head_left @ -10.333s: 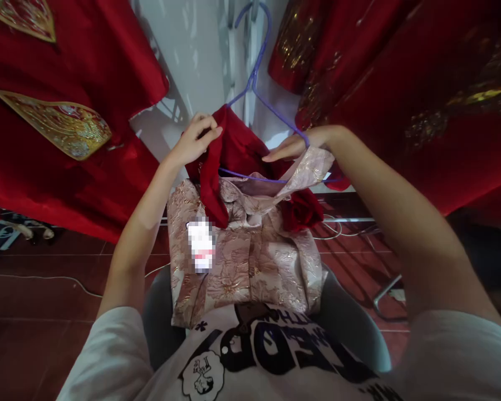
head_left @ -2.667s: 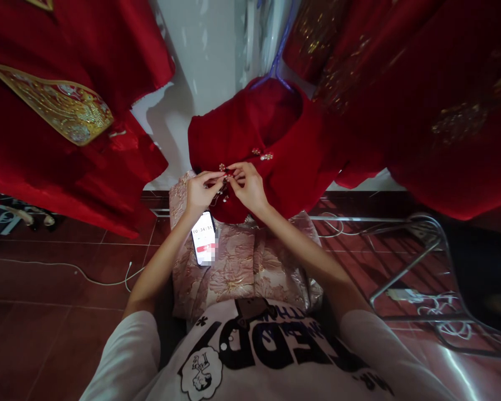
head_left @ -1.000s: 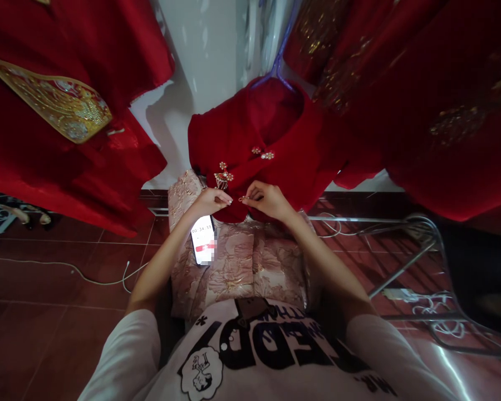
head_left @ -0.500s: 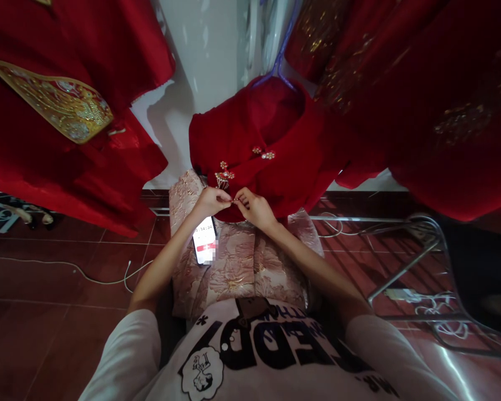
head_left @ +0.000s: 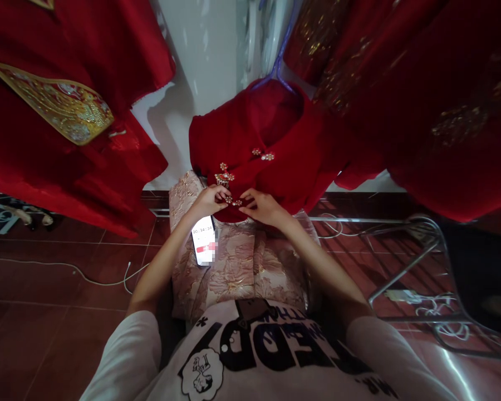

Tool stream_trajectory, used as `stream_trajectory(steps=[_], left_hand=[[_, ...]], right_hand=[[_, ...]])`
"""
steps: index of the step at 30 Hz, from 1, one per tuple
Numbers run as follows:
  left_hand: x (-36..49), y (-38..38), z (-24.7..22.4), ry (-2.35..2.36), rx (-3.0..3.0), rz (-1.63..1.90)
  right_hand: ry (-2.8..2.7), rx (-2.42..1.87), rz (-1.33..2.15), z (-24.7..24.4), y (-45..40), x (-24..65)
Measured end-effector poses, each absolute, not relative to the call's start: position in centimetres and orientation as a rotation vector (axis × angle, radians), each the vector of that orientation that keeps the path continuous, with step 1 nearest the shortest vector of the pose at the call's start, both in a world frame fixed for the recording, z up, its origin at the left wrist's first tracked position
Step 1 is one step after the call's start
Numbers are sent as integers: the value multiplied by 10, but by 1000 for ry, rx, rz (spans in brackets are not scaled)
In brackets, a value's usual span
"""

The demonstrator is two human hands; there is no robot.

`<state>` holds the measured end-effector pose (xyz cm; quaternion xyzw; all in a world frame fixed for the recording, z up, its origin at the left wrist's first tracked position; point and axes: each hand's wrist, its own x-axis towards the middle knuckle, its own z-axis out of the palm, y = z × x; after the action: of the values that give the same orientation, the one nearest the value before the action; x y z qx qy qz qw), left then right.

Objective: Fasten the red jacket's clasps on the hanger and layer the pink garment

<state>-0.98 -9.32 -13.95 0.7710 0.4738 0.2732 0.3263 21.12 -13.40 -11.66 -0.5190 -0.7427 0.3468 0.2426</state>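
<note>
A red garment (head_left: 292, 178) hangs from a purple hanger (head_left: 279, 64), its lower part resting on pink floral fabric (head_left: 234, 262) over my lap. Beaded flower clasps (head_left: 263, 154) sit at its neckline, and a tasselled ornament (head_left: 224, 177) lies further left. Between my hands, a lower beaded clasp (head_left: 232, 201) lies on the red cloth. At its left end is my left hand (head_left: 212, 200), fingers apart. My right hand (head_left: 262, 206) is just right of the clasp, thumb and fingers parted, holding nothing.
A lit phone (head_left: 203, 240) lies on the pink fabric below my left hand. Red garments with gold embroidery (head_left: 79, 114) hang at both sides. A metal-framed chair (head_left: 430, 245) and white cables (head_left: 446, 317) are at the right, on the tiled floor.
Both hands have loosened their pinch on the lower clasp and moved slightly apart, leaving its beaded flowers visible between them.
</note>
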Motion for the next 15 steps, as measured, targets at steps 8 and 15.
stream_trajectory(steps=[8, 15], left_hand=[[-11, -103, -138, 1182, 2519, 586], [2, -110, -143, 1225, 2875, 535]], right_hand=[[-1798, -1157, 935, -61, -138, 259], [-1698, -1103, 963, -49, -142, 270]])
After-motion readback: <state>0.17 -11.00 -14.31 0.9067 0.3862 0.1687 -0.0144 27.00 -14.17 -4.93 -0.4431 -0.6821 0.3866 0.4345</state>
